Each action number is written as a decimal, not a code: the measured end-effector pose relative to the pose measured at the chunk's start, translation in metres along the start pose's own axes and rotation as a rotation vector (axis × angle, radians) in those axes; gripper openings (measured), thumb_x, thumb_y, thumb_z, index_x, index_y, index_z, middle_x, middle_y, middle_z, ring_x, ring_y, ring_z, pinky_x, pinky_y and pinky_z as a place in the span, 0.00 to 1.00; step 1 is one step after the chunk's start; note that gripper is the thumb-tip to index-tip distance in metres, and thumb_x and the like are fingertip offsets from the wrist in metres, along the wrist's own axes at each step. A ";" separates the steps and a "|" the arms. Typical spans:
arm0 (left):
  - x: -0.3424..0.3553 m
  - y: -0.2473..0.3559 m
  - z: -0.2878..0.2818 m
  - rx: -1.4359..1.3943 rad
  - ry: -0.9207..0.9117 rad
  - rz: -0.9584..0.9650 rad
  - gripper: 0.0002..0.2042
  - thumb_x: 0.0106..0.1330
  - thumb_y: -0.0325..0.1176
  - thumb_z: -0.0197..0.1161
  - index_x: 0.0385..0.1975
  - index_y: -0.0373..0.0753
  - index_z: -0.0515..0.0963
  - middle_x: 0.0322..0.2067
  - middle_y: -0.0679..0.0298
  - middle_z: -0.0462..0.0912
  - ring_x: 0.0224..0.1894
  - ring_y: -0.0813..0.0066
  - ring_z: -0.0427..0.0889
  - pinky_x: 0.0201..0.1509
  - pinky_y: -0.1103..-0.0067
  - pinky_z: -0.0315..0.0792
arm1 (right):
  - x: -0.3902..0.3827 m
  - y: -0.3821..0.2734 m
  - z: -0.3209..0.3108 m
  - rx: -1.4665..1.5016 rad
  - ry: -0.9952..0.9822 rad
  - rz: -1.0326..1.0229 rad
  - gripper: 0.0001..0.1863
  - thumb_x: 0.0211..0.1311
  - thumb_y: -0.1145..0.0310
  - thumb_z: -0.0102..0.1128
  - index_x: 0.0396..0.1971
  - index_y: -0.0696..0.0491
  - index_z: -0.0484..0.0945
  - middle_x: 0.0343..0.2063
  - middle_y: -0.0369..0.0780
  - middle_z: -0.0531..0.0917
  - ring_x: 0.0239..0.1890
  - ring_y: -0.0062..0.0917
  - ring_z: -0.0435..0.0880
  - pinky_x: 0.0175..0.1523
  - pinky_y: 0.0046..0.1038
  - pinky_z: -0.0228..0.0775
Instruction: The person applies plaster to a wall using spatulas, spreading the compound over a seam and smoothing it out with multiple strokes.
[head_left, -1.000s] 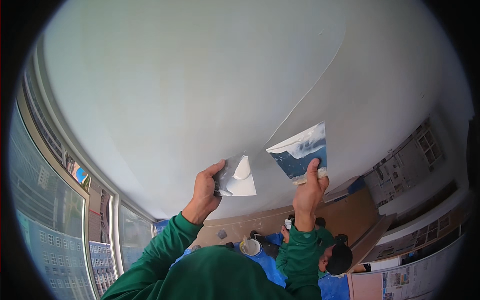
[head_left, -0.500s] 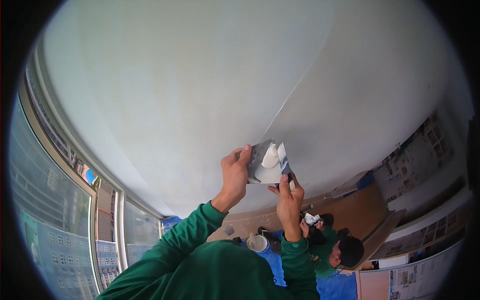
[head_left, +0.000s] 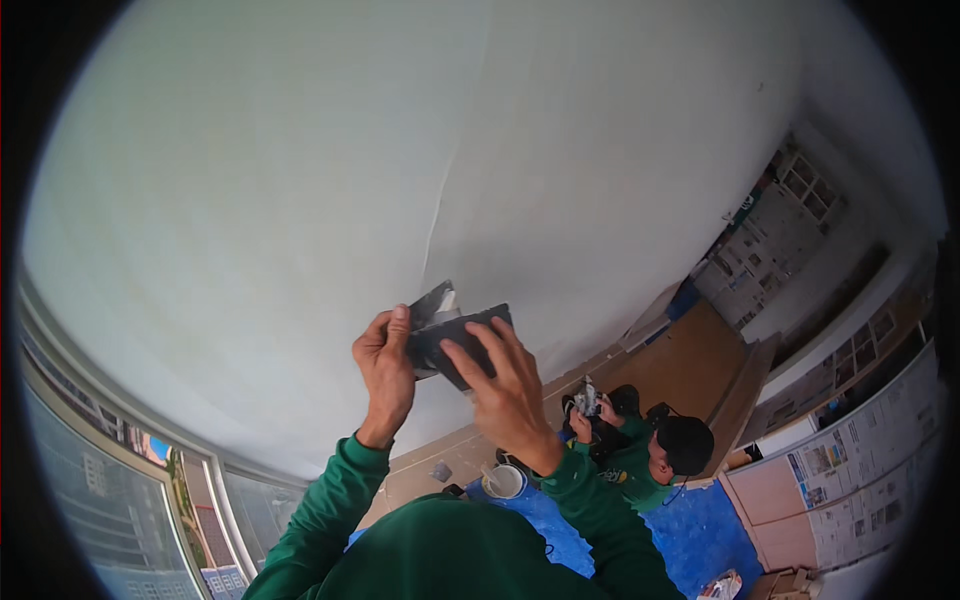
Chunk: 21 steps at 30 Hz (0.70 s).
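Gripped at its left edge by my left hand (head_left: 385,370), thumb on top, is a flat dark metal putty knife (head_left: 430,303) with white putty (head_left: 447,301) on it. My right hand (head_left: 508,395) is closed on a second dark putty knife (head_left: 487,321), its fingers spread across the back of the blade. That blade lies over the left one and hides most of its face and the putty. Both tools are in front of a pale wall (head_left: 260,210), just below a thin vertical line (head_left: 435,225) on it.
Windows (head_left: 110,490) line the left side. Below stands a white bucket (head_left: 504,482) near blue floor sheeting (head_left: 705,530). A co-worker in a black cap and green top (head_left: 640,470) is at the lower right, holding a tool. Paper-covered boards (head_left: 850,480) are farther right.
Both hands have moved left in view. My right hand has turned its knife flat over the left one, covering most of the white putty. The whole view has shifted.
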<state>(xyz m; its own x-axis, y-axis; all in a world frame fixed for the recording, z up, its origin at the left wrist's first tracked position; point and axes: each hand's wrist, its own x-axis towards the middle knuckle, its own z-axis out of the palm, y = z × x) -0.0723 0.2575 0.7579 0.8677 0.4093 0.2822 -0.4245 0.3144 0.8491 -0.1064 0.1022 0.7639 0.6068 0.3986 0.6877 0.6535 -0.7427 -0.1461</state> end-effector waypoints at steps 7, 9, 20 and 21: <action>0.027 0.045 -0.074 0.079 0.238 0.394 0.15 0.74 0.40 0.55 0.34 0.33 0.79 0.32 0.65 0.81 0.32 0.82 0.76 0.38 0.84 0.72 | -0.039 0.005 0.045 0.721 -0.024 0.360 0.23 0.64 0.74 0.53 0.60 0.47 0.73 0.56 0.41 0.73 0.59 0.32 0.71 0.57 0.37 0.68; 0.023 0.079 -0.120 -0.059 0.171 0.243 0.17 0.75 0.41 0.52 0.39 0.32 0.78 0.36 0.61 0.82 0.37 0.76 0.82 0.45 0.79 0.78 | -0.056 0.019 0.077 1.218 0.059 0.812 0.19 0.74 0.63 0.48 0.58 0.55 0.73 0.50 0.38 0.78 0.51 0.24 0.76 0.56 0.34 0.74; -0.102 0.084 -0.276 -0.059 0.575 -0.204 0.19 0.73 0.46 0.53 0.43 0.33 0.78 0.37 0.61 0.83 0.36 0.74 0.83 0.41 0.78 0.79 | -0.047 0.003 0.200 1.123 0.242 1.044 0.28 0.73 0.52 0.47 0.64 0.55 0.65 0.56 0.43 0.74 0.55 0.30 0.75 0.59 0.41 0.71; -0.108 0.086 -0.279 -0.057 0.586 -0.195 0.19 0.74 0.45 0.53 0.44 0.33 0.77 0.38 0.61 0.83 0.37 0.74 0.83 0.42 0.78 0.79 | -0.037 0.001 0.214 1.055 0.298 1.009 0.29 0.74 0.52 0.45 0.65 0.55 0.63 0.58 0.44 0.72 0.58 0.33 0.72 0.62 0.41 0.66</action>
<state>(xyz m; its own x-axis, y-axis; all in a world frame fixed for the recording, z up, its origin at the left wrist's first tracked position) -0.2747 0.4797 0.6763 0.6515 0.7365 -0.1819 -0.2994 0.4700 0.8304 -0.0314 0.2017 0.5862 0.9642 -0.2518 0.0835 0.1222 0.1425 -0.9822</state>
